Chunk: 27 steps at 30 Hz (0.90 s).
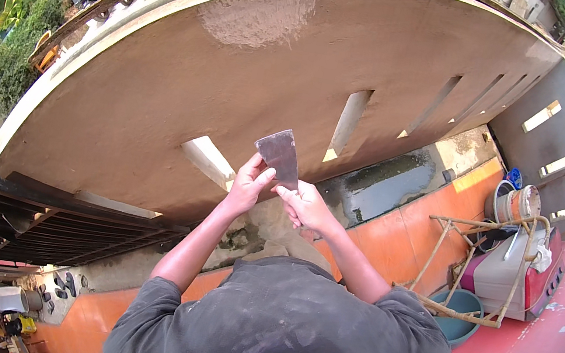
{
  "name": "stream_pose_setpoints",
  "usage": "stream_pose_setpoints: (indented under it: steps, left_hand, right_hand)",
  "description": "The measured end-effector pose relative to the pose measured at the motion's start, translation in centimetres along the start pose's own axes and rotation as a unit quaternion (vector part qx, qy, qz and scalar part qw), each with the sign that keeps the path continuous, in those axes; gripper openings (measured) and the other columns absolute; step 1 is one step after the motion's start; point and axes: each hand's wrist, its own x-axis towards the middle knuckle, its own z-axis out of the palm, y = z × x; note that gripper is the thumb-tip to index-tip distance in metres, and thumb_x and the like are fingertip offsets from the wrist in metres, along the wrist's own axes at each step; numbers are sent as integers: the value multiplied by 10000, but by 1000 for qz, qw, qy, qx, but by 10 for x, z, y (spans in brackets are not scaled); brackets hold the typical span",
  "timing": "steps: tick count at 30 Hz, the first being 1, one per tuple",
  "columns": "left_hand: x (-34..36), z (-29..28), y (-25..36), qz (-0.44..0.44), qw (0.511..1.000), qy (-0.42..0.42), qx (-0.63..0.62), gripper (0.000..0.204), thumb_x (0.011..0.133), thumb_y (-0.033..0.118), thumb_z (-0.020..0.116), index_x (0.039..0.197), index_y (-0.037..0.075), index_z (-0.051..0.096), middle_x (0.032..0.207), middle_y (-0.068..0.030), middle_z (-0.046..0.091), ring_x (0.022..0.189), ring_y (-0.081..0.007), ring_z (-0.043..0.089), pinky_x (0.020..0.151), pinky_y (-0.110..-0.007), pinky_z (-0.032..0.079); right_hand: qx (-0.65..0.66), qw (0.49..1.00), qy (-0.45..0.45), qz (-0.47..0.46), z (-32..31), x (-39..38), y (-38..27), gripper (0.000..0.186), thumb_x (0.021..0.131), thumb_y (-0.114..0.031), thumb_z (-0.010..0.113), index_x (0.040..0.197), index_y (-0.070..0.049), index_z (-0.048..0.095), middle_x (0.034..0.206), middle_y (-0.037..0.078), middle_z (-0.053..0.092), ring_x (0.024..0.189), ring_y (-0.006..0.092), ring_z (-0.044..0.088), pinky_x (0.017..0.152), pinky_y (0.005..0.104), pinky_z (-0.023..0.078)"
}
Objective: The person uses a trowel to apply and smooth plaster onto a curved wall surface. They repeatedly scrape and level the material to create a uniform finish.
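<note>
Both my hands are raised in front of my chest, close to the brown plastered wall (pixel 164 82). Between them is a putty knife (pixel 280 155) with a wide, flat grey blade that points up and away from me. My right hand (pixel 307 207) is closed round its lower end, so the handle is hidden by the fingers. Along the blade's left side, my left hand (pixel 249 184) has thumb and fingers bent together against the edge. A pale, rough patch (pixel 258 11) marks the wall higher up, beyond the blade.
Slanting slots (pixel 350 122) pierce the wall. Below lie a wet grey trough (pixel 377 192) and orange tiles (pixel 431 227). At right are a wooden frame (pixel 465 226), a teal basin (pixel 457 329), a bucket (pixel 523 204) and a washing machine (pixel 505 277). Dark metal slats (pixel 57 228) stand left.
</note>
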Motion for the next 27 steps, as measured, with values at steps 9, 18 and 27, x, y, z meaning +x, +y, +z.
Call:
stream_pose_setpoints:
  steps: [9, 18, 27]
  left_hand:
    - [63, 17, -8, 45, 994, 94, -10, 199, 1061, 169, 581, 1121, 2, 670, 992, -62, 725, 880, -131, 675, 814, -309, 541]
    - [133, 31, 22, 70, 981, 146, -106, 177, 1058, 105, 572, 1171, -4, 652, 1093, -33, 700, 963, -90, 649, 861, -262, 522]
    - [166, 43, 53, 50, 973, 219, -60, 229, 1079, 175, 511, 1164, -4, 625, 1011, -72, 698, 870, -120, 669, 784, -297, 553]
  right_hand:
    - [-52, 998, -41, 0, -49, 29, -40, 231, 1040, -200, 582, 1189, -24, 595, 663, -35, 491, 499, 53, 444, 468, 255, 433]
    - [251, 926, -279, -37, -104, 76, -68, 441, 1031, -158, 586, 1427, -72, 412, 853, 49, 553, 537, 100, 527, 486, 252, 467]
    - [455, 811, -365, 42, -111, 131, -65, 227, 1120, -358, 399, 1253, -183, 453, 697, 11, 402, 432, 64, 341, 375, 213, 320]
